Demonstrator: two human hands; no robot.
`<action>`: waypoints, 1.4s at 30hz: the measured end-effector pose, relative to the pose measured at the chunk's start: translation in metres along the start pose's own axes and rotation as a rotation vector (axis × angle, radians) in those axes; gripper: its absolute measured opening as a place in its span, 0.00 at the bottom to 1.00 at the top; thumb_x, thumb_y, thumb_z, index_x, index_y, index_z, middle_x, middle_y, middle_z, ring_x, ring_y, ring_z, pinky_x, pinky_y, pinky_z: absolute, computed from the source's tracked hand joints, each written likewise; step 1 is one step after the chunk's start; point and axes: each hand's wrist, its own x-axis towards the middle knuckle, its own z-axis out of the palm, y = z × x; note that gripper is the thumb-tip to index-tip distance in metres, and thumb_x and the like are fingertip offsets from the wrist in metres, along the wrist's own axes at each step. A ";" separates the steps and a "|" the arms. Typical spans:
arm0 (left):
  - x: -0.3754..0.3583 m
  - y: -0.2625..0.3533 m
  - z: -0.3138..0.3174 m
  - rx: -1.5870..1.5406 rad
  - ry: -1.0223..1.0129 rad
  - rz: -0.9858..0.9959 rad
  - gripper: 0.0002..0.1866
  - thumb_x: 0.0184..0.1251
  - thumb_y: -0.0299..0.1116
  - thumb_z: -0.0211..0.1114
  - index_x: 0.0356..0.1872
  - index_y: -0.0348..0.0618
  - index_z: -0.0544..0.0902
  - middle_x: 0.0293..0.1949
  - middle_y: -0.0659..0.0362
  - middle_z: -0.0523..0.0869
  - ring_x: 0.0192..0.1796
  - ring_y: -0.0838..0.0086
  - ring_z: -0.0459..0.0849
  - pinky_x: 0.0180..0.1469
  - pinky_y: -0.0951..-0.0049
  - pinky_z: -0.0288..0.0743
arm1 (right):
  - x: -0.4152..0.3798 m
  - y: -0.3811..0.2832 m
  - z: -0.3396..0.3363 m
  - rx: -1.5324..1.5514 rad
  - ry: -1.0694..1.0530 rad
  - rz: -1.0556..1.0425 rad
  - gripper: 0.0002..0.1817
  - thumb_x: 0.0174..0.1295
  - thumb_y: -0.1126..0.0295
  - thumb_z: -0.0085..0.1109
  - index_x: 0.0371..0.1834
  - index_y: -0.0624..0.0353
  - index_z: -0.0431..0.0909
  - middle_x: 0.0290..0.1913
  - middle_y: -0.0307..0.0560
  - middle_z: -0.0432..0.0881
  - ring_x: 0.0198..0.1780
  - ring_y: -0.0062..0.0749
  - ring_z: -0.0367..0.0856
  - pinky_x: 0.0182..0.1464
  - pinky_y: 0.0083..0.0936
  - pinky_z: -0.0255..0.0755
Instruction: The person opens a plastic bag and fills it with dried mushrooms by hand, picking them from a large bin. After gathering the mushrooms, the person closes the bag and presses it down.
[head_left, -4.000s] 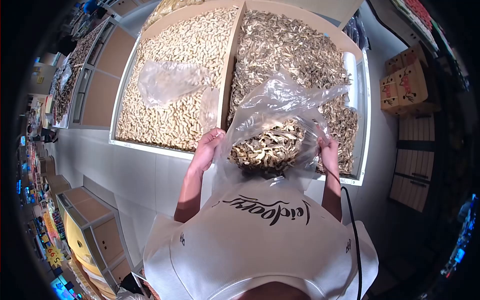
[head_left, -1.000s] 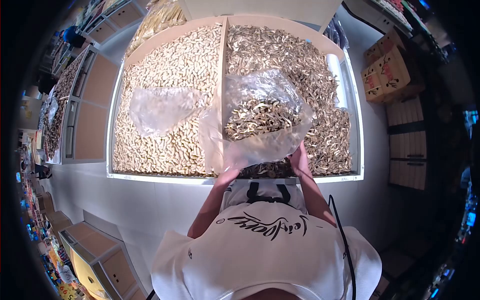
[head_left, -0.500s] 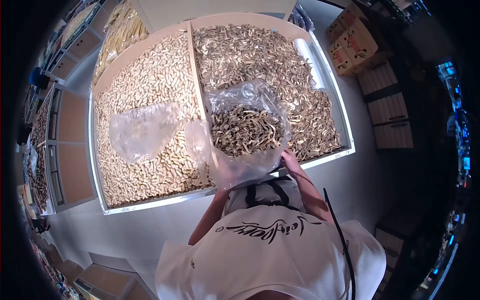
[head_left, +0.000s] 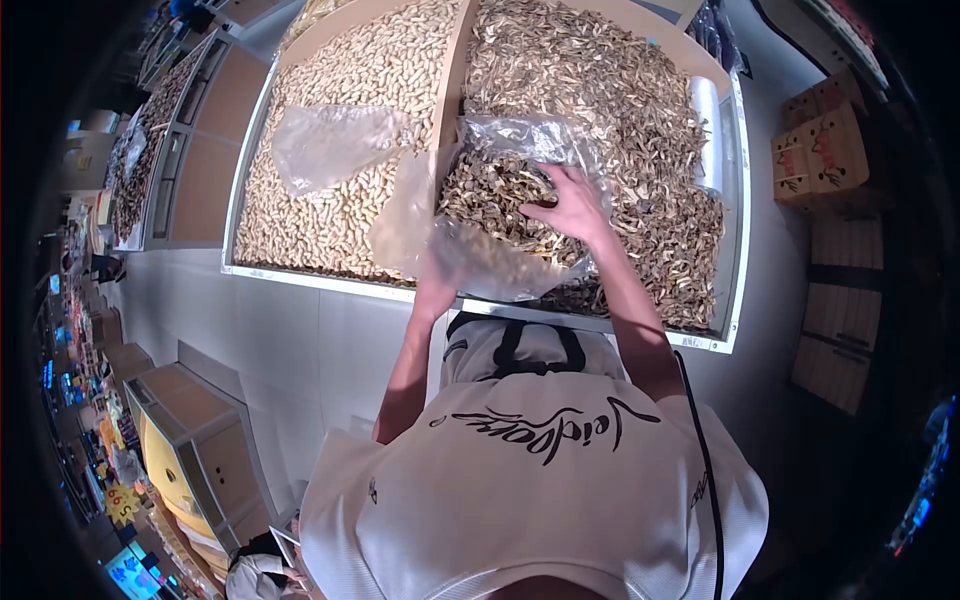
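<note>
A clear plastic bag (head_left: 500, 268) lies open with its mouth up, holding brown dried mushroom-like strips (head_left: 490, 195). My left hand (head_left: 438, 278) grips the bag at its near left side, its fingers partly veiled by the film. Over the strips inside the bag is my right hand (head_left: 572, 208), thumb and fingers spread, with nothing seen in it. Around the bag spreads a bed of the same dried strips (head_left: 640, 190). A wooden divider (head_left: 455, 70) separates that bed from unshelled peanuts (head_left: 340, 220) on the left.
Another clear plastic bag (head_left: 335, 150) lies on the peanuts. A roll of plastic bags (head_left: 706, 135) rests along the bin's right side. The bin's white front rim (head_left: 640, 335) runs close to my body. Cardboard boxes (head_left: 825, 150) stand on the right, and a second display bin (head_left: 165, 140) on the left.
My right hand has left the bag's right edge and moved up over the strips inside, fingers spread. My left hand stays at the bag's near left side. The camera view has shifted.
</note>
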 end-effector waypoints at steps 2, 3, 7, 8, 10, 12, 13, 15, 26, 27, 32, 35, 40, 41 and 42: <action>-0.019 -0.038 0.001 0.173 0.185 0.006 0.36 0.72 0.29 0.66 0.76 0.37 0.57 0.68 0.49 0.74 0.69 0.62 0.74 0.70 0.59 0.70 | 0.006 0.006 0.017 -0.064 -0.077 -0.081 0.54 0.47 0.33 0.73 0.76 0.48 0.68 0.77 0.67 0.61 0.77 0.65 0.59 0.75 0.61 0.59; -0.031 -0.015 0.000 0.077 0.249 -0.070 0.36 0.72 0.27 0.65 0.76 0.36 0.56 0.68 0.49 0.73 0.69 0.62 0.74 0.70 0.60 0.71 | 0.005 0.007 0.023 -0.021 -0.092 -0.144 0.54 0.46 0.35 0.75 0.76 0.48 0.68 0.76 0.67 0.61 0.77 0.66 0.58 0.75 0.59 0.59; -0.069 0.023 -0.014 -0.099 0.505 -0.181 0.30 0.74 0.26 0.62 0.73 0.34 0.63 0.68 0.49 0.74 0.66 0.64 0.78 0.65 0.63 0.76 | -0.009 0.000 0.022 -0.016 -0.126 -0.139 0.50 0.46 0.41 0.78 0.72 0.49 0.71 0.72 0.69 0.64 0.71 0.63 0.64 0.71 0.57 0.62; -0.074 0.038 -0.017 -0.106 0.561 -0.148 0.29 0.74 0.25 0.62 0.72 0.34 0.63 0.68 0.49 0.74 0.64 0.66 0.80 0.64 0.65 0.76 | -0.013 -0.003 0.020 -0.031 -0.130 -0.106 0.49 0.46 0.42 0.79 0.72 0.49 0.70 0.72 0.69 0.63 0.72 0.64 0.62 0.72 0.59 0.61; -0.075 0.066 -0.024 -0.107 0.663 -0.085 0.27 0.75 0.24 0.61 0.71 0.35 0.66 0.66 0.51 0.76 0.60 0.69 0.82 0.61 0.68 0.77 | -0.012 -0.001 0.022 -0.056 -0.131 -0.060 0.51 0.46 0.41 0.79 0.74 0.47 0.68 0.72 0.68 0.63 0.73 0.65 0.62 0.71 0.61 0.61; -0.067 0.097 -0.030 -0.107 0.749 -0.004 0.23 0.76 0.23 0.60 0.69 0.34 0.69 0.64 0.52 0.79 0.56 0.72 0.84 0.58 0.72 0.77 | -0.010 -0.001 0.026 -0.072 -0.161 -0.030 0.56 0.45 0.39 0.78 0.78 0.44 0.62 0.74 0.68 0.61 0.75 0.69 0.58 0.70 0.68 0.60; -0.060 0.111 -0.030 -0.127 0.767 0.071 0.21 0.75 0.22 0.60 0.67 0.35 0.72 0.63 0.53 0.80 0.54 0.73 0.84 0.56 0.74 0.78 | -0.012 -0.001 0.028 -0.079 -0.188 -0.035 0.57 0.45 0.38 0.78 0.78 0.43 0.61 0.74 0.68 0.60 0.75 0.69 0.58 0.71 0.66 0.61; -0.047 0.133 -0.034 -0.004 0.691 0.185 0.18 0.74 0.21 0.60 0.63 0.35 0.77 0.62 0.54 0.80 0.53 0.74 0.83 0.54 0.73 0.78 | -0.015 -0.008 0.025 -0.100 -0.228 -0.031 0.59 0.44 0.36 0.78 0.80 0.42 0.59 0.75 0.68 0.59 0.76 0.69 0.58 0.71 0.63 0.62; 0.035 0.166 0.010 0.415 0.095 0.402 0.09 0.73 0.28 0.62 0.48 0.35 0.85 0.49 0.49 0.86 0.55 0.56 0.84 0.60 0.64 0.74 | -0.027 0.016 0.063 0.026 -0.121 -0.110 0.60 0.40 0.36 0.80 0.78 0.44 0.61 0.72 0.76 0.62 0.72 0.84 0.62 0.66 0.64 0.67; 0.038 0.161 0.011 0.410 0.074 0.415 0.09 0.73 0.28 0.63 0.48 0.35 0.86 0.48 0.49 0.86 0.55 0.55 0.84 0.60 0.64 0.74 | -0.026 0.019 0.067 0.025 -0.126 -0.115 0.60 0.40 0.37 0.80 0.78 0.45 0.61 0.72 0.77 0.62 0.71 0.84 0.62 0.66 0.63 0.68; 0.044 0.145 0.009 0.358 0.071 0.523 0.11 0.67 0.27 0.67 0.48 0.38 0.86 0.50 0.52 0.87 0.58 0.58 0.81 0.73 0.55 0.62 | -0.028 0.011 0.044 -0.002 -0.215 -0.112 0.59 0.39 0.41 0.82 0.77 0.46 0.63 0.72 0.73 0.65 0.69 0.74 0.70 0.68 0.56 0.68; 0.048 0.139 0.005 0.338 0.011 0.630 0.15 0.62 0.29 0.68 0.50 0.39 0.85 0.51 0.52 0.87 0.60 0.59 0.81 0.77 0.51 0.57 | -0.025 0.016 0.046 0.014 -0.177 -0.113 0.57 0.38 0.44 0.84 0.75 0.45 0.66 0.69 0.70 0.69 0.67 0.65 0.74 0.67 0.54 0.68; 0.040 0.134 0.011 0.188 -0.015 0.585 0.24 0.57 0.30 0.69 0.57 0.38 0.82 0.58 0.50 0.84 0.66 0.55 0.77 0.77 0.52 0.58 | -0.026 0.012 0.016 0.149 -0.158 -0.049 0.47 0.39 0.56 0.83 0.69 0.47 0.74 0.58 0.62 0.82 0.63 0.56 0.79 0.67 0.51 0.70; 0.037 0.135 0.015 0.158 -0.010 0.572 0.25 0.57 0.30 0.69 0.58 0.37 0.82 0.59 0.50 0.84 0.66 0.55 0.77 0.76 0.53 0.58 | -0.026 0.012 0.007 0.181 -0.171 -0.024 0.45 0.40 0.58 0.82 0.68 0.48 0.75 0.57 0.60 0.84 0.63 0.54 0.80 0.66 0.49 0.71; 0.035 0.135 0.017 0.129 -0.005 0.558 0.26 0.56 0.30 0.69 0.59 0.37 0.81 0.61 0.50 0.83 0.67 0.54 0.76 0.76 0.54 0.59 | -0.027 0.014 0.002 0.215 -0.116 -0.021 0.42 0.40 0.62 0.78 0.66 0.47 0.78 0.54 0.56 0.86 0.60 0.51 0.83 0.65 0.43 0.74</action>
